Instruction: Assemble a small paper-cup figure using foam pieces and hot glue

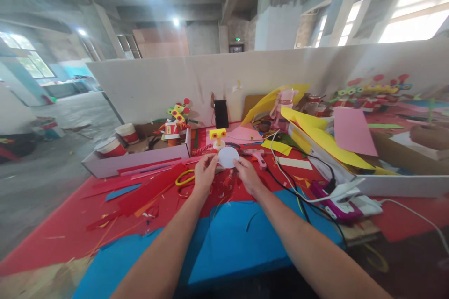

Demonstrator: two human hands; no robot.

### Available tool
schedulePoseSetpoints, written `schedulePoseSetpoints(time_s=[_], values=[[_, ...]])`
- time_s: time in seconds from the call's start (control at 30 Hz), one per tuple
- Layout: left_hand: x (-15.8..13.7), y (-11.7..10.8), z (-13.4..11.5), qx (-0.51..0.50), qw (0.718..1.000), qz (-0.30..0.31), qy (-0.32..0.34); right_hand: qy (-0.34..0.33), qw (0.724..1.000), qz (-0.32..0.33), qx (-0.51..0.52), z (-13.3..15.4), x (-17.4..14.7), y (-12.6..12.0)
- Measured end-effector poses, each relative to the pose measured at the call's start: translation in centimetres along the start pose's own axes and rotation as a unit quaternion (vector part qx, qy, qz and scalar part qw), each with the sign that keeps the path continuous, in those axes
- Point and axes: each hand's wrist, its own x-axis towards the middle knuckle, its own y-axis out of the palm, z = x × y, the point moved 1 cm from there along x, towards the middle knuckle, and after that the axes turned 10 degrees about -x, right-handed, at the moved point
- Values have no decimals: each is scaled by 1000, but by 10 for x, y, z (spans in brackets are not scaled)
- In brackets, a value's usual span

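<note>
White disc: we hold the white disc (228,157) above the red table (63,229), between our hands.
Disc's facing: its flat face points toward us; the outline is round, so we see no single long axis.
Left grip: our left grip (205,173) pinches the disc's left edge.
Right grip: our right grip (248,175) pinches the right edge, thumb in front.
Near our hands: yellow-handled scissors (184,178) left, pink glue gun (260,159) right.
</note>
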Motion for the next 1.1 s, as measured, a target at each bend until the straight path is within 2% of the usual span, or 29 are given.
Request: schedulePoseSetpoints(time_s=[0.13,0.37,0.63,0.83,1.1], values=[[-1,1,3,-49,996,40,-62,-3,1000,3,-17,0,0,-1],[-3,1,8,-96,984,104,-110,5,1000,7,-13,0,2,-3],[-2,-2,6,-103,975,104,-165,-22,996,50,-69,-1,1,-6],[-1,-3,5,-117,975,88,-165,-35,992,85,-85,2,-4,-4],[-5,1,4,-109,979,68,-158,-37,992,77,-95,8,-8,-2]])
